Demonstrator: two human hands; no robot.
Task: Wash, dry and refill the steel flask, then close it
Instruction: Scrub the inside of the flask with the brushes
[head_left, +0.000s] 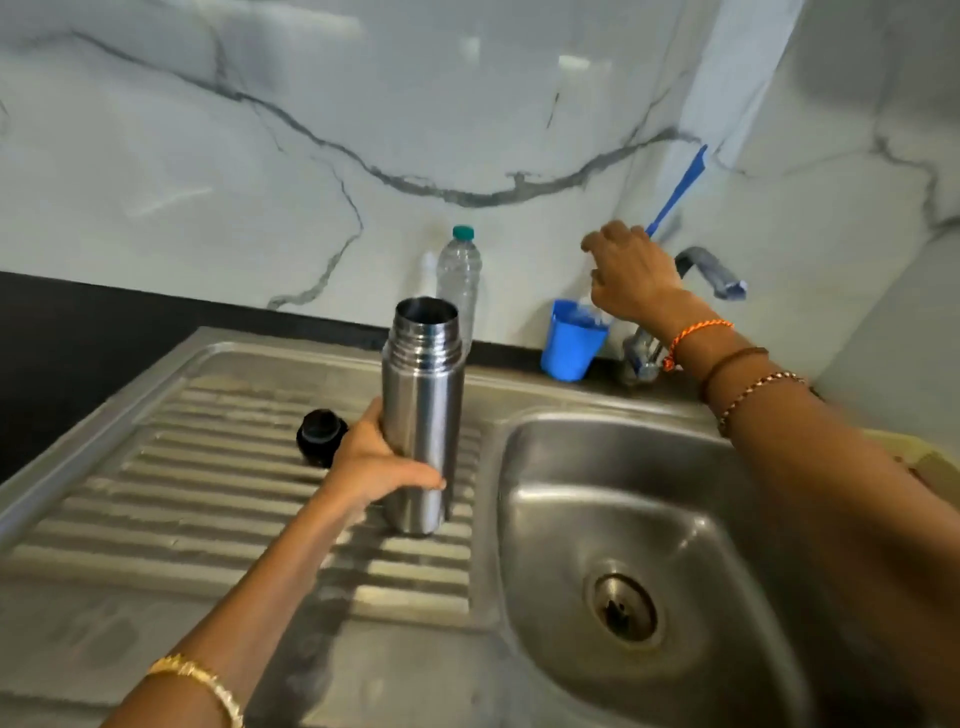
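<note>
Head view. A white marble-patterned wall (311, 156) fills the upper half of the frame; below it a steel sink unit spans the lower half, with a ribbed draining board (208, 499) at lower left and the basin (623, 519) with its drain (623, 605) at lower right. The steel flask (423, 415) stands upright at centre frame on the draining board, its mouth open and uncapped. The left hand (374, 462) is wrapped around the lower part of the flask, thumb across its front. A black cap (320, 435) lies on the board just left of that hand. Behind the flask, against the wall, stands a clear plastic bottle (460, 280) with a green lid. To the right of it sits a blue cup (569, 345). The right hand (631, 273), at upper right, reaches above the cup and is closed on the blue handle of a brush (675, 192) that slants up against the wall; its lower end is hidden. The tap (709, 270) shows just right of this hand.
</note>
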